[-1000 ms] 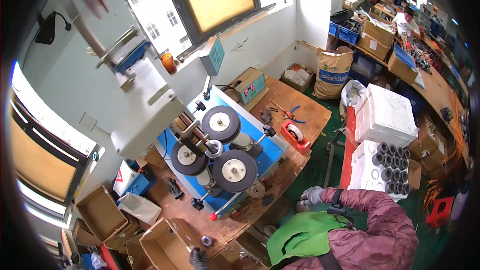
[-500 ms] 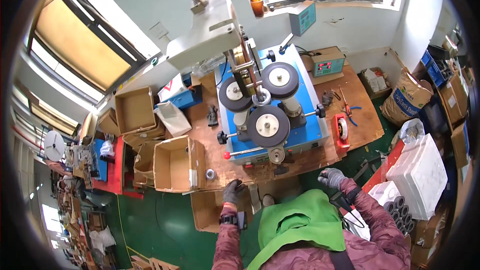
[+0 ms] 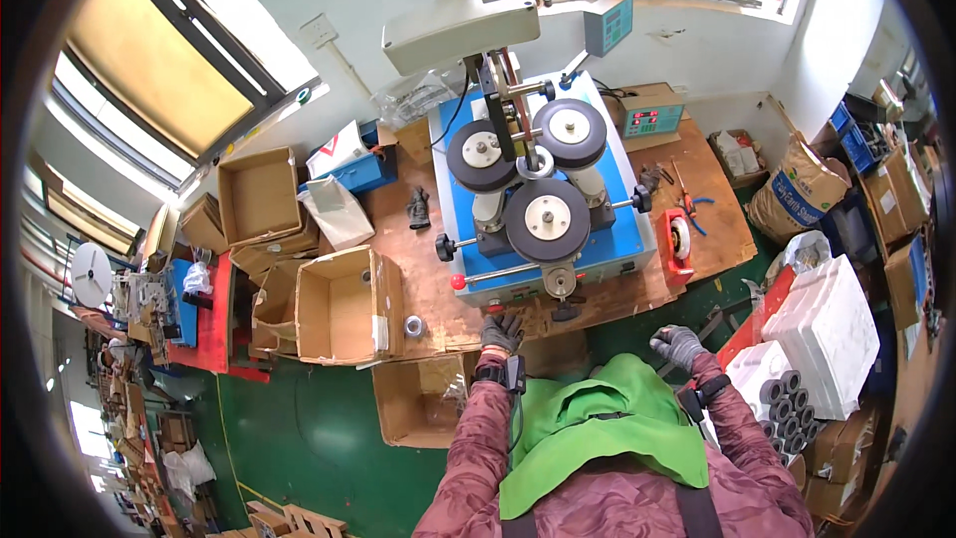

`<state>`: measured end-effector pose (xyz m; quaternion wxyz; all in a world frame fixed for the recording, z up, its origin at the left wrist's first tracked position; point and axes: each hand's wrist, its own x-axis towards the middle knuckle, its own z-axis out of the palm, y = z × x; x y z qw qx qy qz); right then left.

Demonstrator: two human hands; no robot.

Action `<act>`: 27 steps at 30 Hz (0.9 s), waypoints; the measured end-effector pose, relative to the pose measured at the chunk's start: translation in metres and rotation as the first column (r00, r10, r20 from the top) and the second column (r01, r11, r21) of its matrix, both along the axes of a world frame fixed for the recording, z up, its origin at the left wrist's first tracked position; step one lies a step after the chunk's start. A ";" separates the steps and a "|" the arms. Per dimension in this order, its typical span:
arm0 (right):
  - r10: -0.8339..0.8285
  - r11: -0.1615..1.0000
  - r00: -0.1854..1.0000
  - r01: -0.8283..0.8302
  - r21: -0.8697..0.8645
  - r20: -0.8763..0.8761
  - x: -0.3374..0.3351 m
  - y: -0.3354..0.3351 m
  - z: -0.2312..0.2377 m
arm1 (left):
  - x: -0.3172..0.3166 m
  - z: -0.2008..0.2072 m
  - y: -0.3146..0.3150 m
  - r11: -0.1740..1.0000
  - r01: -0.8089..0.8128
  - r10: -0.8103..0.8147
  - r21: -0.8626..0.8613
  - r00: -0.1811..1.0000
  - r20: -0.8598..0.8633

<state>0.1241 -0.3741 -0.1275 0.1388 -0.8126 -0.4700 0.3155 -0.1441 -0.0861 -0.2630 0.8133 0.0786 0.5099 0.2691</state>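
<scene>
Note left hand (image 3: 501, 332), grey-gloved, back upward, at front edge of table (image 3: 440, 325); fingers spread, nothing seen in grasp. Place it just beside red button (image 3: 494, 310) on front of blue-topped machine (image 3: 612, 247); cannot tell whether touching. Find right hand (image 3: 679, 347), also grey-gloved, well apart from left, short of table's front edge; fingers loosely bent, cannot tell whether palm holds anything. Locate machine on table, directly ahead of both hands. Count 3 dark wheels (image 3: 548, 223) on top, each with white hub, grouped around 1 pale metal ring (image 3: 534, 175). See red-tipped lever (image 3: 498, 274) along machine's front left, red end leftward. Record left of machine, on table: 1 small grey ring (image 3: 414, 331) just beside open cardboard box (image 3: 386, 309). Record right of machine, also on table: red holder (image 3: 669, 249) with white roll, near blue-handled pliers (image 3: 700, 206); farther back, control box (image 3: 652, 120) with lit red digits. Log cluster of dark rings (image 3: 792, 413) beyond right forearm, beside white foam block (image 3: 827, 334).
</scene>
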 end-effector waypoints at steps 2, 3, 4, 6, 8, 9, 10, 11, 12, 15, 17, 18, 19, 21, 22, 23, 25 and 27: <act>-0.067 0.997 0.996 0.065 -0.038 -0.053 -0.005 -0.013 -0.003 | 0.002 -0.013 0.008 0.995 -0.047 0.049 -0.084 0.999 0.019; -0.044 0.999 0.999 0.043 -0.033 -0.024 -0.006 -0.018 -0.005 | -0.001 -0.020 0.008 0.996 -0.023 0.023 -0.081 1.000 0.002; -0.073 0.997 0.997 0.072 -0.023 -0.016 -0.006 -0.025 -0.009 | 0.004 -0.025 0.007 0.997 0.008 -0.007 -0.072 1.000 0.011; -0.044 0.992 0.999 0.047 -0.119 0.029 -0.007 -0.033 -0.017 | 0.016 -0.027 0.010 0.989 -0.026 0.028 -0.146 1.000 0.009; -0.106 0.985 0.994 0.106 -0.133 0.008 -0.011 -0.036 -0.009 | 0.025 -0.026 0.010 0.981 -0.053 0.056 -0.187 0.998 0.009; -0.099 0.984 0.995 0.097 -0.147 -0.008 -0.011 -0.037 -0.008 | 0.030 -0.026 0.010 0.965 -0.110 0.112 -0.237 0.994 -0.002; -0.080 0.984 0.996 0.075 -0.159 -0.027 -0.012 -0.038 -0.005 | 0.030 -0.026 0.011 0.969 -0.091 0.094 -0.229 0.996 0.003; -0.082 0.986 0.997 0.081 -0.146 -0.003 -0.015 -0.039 -0.004 | 0.029 -0.026 0.014 0.965 -0.105 0.118 -0.239 0.992 0.038; -0.095 0.986 0.995 0.094 -0.139 -0.002 -0.016 -0.040 -0.003 | 0.031 -0.028 0.018 0.960 -0.122 0.143 -0.250 0.987 0.071; -0.200 0.962 0.975 0.177 -0.208 -0.094 -0.018 -0.045 -0.007 | 0.039 -0.024 0.022 0.962 -0.120 0.149 -0.245 0.983 0.103; -0.181 0.963 0.979 0.157 -0.219 -0.095 -0.019 -0.045 -0.011 | 0.041 -0.024 0.025 0.941 -0.158 0.199 -0.300 0.974 0.110; -0.154 0.964 0.984 0.129 -0.233 -0.094 -0.019 -0.045 -0.013 | 0.041 -0.025 0.025 0.942 -0.152 0.192 -0.298 0.976 0.108; -0.160 0.964 0.982 0.134 -0.231 -0.097 -0.019 -0.045 -0.015 | 0.040 -0.027 0.025 0.955 -0.133 0.170 -0.265 0.978 0.121; -0.145 0.967 0.986 0.123 -0.222 -0.086 -0.019 -0.045 -0.020 | 0.041 -0.031 0.025 0.975 -0.076 0.112 -0.210 0.980 0.164; -0.130 0.970 0.988 0.109 -0.216 -0.082 -0.019 -0.043 -0.022 | 0.038 -0.035 0.025 0.975 -0.079 0.113 -0.206 0.981 0.159; -0.128 0.971 0.988 0.107 -0.213 -0.088 -0.019 -0.041 -0.023 | 0.035 -0.040 0.026 0.983 -0.073 0.095 -0.167 0.987 0.133; -0.113 0.974 0.988 0.090 -0.209 -0.102 -0.018 -0.038 -0.026 | 0.033 -0.047 0.028 0.990 -0.064 0.078 -0.129 0.992 0.101; -0.118 0.974 0.988 0.095 -0.204 -0.104 -0.017 -0.038 -0.029 | 0.033 -0.052 0.028 0.986 -0.061 0.074 -0.155 0.994 0.076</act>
